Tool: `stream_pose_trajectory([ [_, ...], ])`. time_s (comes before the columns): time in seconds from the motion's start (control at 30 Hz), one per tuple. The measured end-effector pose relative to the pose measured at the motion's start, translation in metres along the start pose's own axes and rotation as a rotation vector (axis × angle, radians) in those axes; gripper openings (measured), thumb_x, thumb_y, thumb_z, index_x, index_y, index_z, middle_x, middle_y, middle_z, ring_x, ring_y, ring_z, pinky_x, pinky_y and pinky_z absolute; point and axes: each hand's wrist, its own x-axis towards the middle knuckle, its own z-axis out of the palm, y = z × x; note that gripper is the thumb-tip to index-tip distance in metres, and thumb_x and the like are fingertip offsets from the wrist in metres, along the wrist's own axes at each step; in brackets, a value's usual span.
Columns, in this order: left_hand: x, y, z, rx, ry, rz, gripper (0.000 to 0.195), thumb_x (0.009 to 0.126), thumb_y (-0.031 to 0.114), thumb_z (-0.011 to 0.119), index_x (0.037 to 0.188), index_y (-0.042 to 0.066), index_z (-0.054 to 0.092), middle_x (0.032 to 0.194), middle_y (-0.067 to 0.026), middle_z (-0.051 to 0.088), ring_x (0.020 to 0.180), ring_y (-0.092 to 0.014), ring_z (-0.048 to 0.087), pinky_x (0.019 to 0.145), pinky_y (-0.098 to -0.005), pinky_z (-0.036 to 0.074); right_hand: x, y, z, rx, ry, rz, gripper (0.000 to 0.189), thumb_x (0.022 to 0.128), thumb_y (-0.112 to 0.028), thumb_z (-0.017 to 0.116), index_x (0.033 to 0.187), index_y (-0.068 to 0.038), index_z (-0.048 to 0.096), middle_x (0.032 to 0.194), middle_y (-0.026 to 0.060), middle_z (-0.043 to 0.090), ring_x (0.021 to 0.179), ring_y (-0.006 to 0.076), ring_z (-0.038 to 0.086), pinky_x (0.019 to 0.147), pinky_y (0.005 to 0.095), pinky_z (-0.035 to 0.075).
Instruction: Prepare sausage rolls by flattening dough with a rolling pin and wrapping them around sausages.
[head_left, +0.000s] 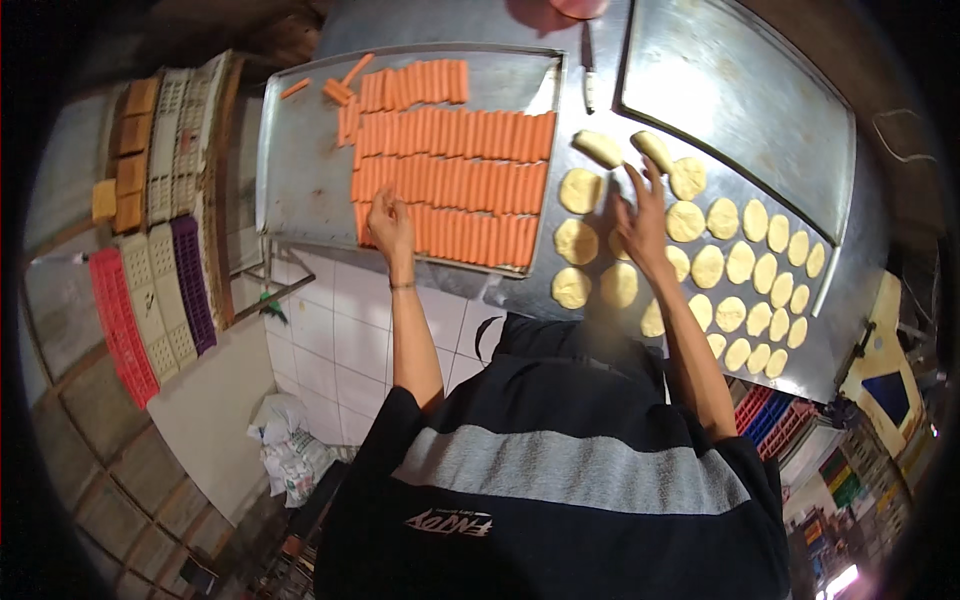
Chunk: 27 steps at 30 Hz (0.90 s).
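Observation:
Rows of orange sausages (450, 180) lie side by side in a metal tray (300, 195). Over the lower left of these rows is my left hand (391, 221), its fingers bent close together; whether they pinch a sausage cannot be told. My right hand (641, 214) hovers above the dough pieces with its fingers apart, the fingertips close to a rolled dough piece (652, 151). Another dough roll (598, 148) lies to the left of that one. Several flattened dough rounds (707, 265) are spread in rows on the metal table, some partly hidden by my right hand and forearm.
A knife (589, 75) lies between the sausage tray and a second metal tray (742, 105) at the upper right. Part of a pink object (580, 7) shows at the top edge. Stacked plastic crates (161, 300) stand at the left, and white sacks (292, 450) lie on the floor.

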Motion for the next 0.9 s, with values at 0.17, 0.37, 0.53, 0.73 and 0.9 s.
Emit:
stream_pose_trajectory([
  [0.17,0.083,-0.051,-0.027,0.416,0.269,-0.081,0.046,0.095,0.012,0.068,0.14,0.002,0.06,0.133,-0.0218,0.069,0.117,-0.038,0.068,0.107,-0.0467,0.05,-0.042,0.025,-0.036,0.128,-0.168,0.261,0.034,0.098,-0.011,0.065,0.13,-0.001,0.066,0.148,0.0216,0.055,0.122,0.0378,0.065,0.1,0.0455,0.054],
  [0.37,0.112,-0.053,0.0,0.615,0.09,-0.042,0.031,0.098,0.022,0.067,0.123,0.003,0.071,0.118,-0.0215,0.074,0.108,-0.038,0.072,0.093,-0.0461,0.057,-0.082,0.009,-0.061,0.212,-0.113,0.44,0.029,0.099,-0.003,0.061,0.126,0.0,0.068,0.124,0.0173,0.069,0.105,0.0271,0.072,0.084,0.0367,0.059],
  [0.53,0.128,-0.049,-0.039,0.502,0.187,-0.039,0.029,0.096,0.029,0.076,0.103,0.001,0.079,0.088,-0.0193,0.077,0.084,-0.034,0.075,0.076,-0.043,0.059,-0.078,-0.018,-0.048,0.177,-0.092,0.262,0.03,0.095,0.002,0.059,0.124,0.0,0.069,0.116,0.0175,0.073,0.102,0.0287,0.073,0.084,0.0365,0.058],
  [0.73,0.028,0.08,0.015,0.112,-0.138,0.445,0.025,0.095,0.025,0.076,0.111,0.006,0.08,0.101,-0.0152,0.075,0.097,-0.03,0.069,0.085,-0.0405,0.055,-0.054,-0.052,-0.04,0.395,-0.146,0.376,0.028,0.099,-0.006,0.061,0.125,0.0,0.07,0.116,0.0165,0.075,0.097,0.0259,0.073,0.081,0.0354,0.058],
  [0.9,-0.041,0.121,0.111,0.232,-0.466,0.84,0.026,0.089,0.019,0.081,0.114,0.012,0.081,0.104,-0.0051,0.073,0.106,-0.027,0.062,0.097,-0.0411,0.043,-0.017,-0.053,-0.011,0.387,-0.199,0.26,0.03,0.099,-0.008,0.064,0.129,-0.003,0.069,0.124,0.0117,0.069,0.095,0.0204,0.071,0.077,0.0318,0.057],
])
